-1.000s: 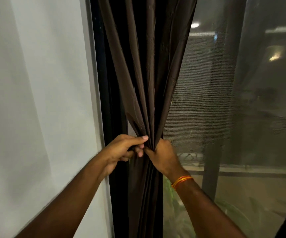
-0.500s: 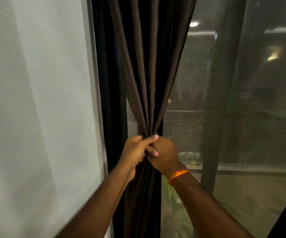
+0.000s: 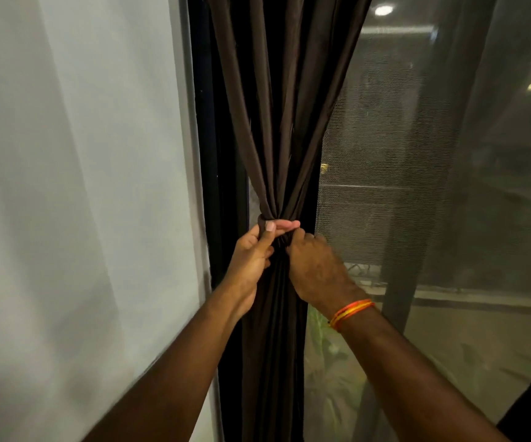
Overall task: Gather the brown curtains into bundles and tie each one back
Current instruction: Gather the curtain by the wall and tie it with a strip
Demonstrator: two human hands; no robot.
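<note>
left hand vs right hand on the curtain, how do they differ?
The left hand shows its thumb side, with thumb and a finger laid flat across the cinched waist of the brown curtain; the right hand shows its back, fingers curled into the folds and hidden. The right wrist wears an orange thread band; the left wrist is bare. Both are closed on the same gathered point, almost touching each other.

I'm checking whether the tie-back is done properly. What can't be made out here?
- Head view: any knot or fastening of the dark brown band around the brown pleated curtain; left hand and right hand cover it.
- Curtain top and hem: cut off by the frame edges.
- Outdoors: dimmed by the grey mesh screen.
</note>
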